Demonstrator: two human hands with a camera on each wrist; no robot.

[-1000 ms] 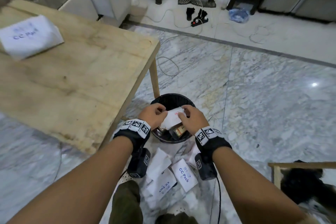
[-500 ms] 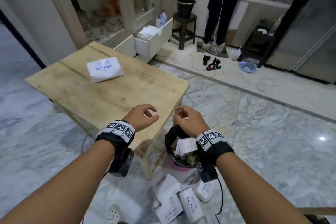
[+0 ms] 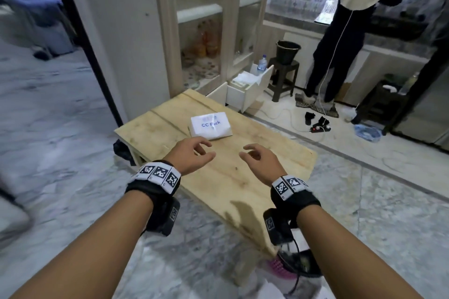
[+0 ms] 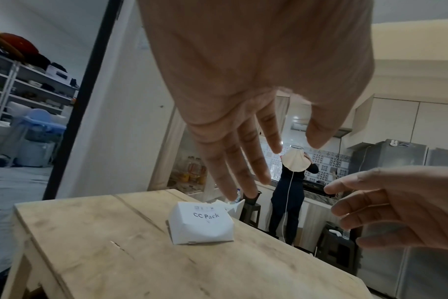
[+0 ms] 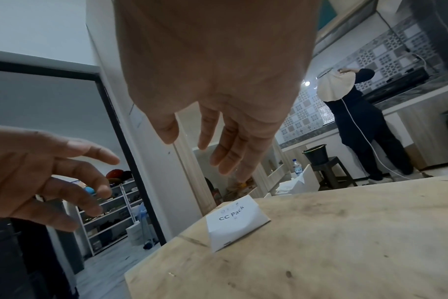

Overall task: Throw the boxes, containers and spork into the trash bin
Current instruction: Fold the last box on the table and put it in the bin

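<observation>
Head view: both hands hover above the wooden table (image 3: pixel 243 177), empty. The left hand (image 3: pixel 192 156) and right hand (image 3: pixel 261 161) have fingers loosely spread and slightly bent, holding nothing. A white "CC Pack" box (image 3: pixel 211 126) lies on the table just beyond the fingertips, nearer the left hand, untouched. At the lower right, beside the table leg, the black trash bin (image 3: pixel 300 266) is partly hidden by the right forearm; its contents are hard to make out here.

Left wrist view: the left hand (image 4: pixel 243 101) is stretched out with fingers (image 4: pixel 233 161) straight and apart, above and short of the box (image 4: pixel 201 222). The right hand (image 4: pixel 386 206) comes in from the right, fingers relaxed and empty.

Right wrist view: the right hand (image 5: pixel 218 91) is also wide and empty, the box (image 5: pixel 235 220) ahead near the table's edge.

Judging from this, one box visibly remains on the table; no containers or spork show there, so the job looks nearly done. Picking up this box and carrying it to the bin is left.
</observation>
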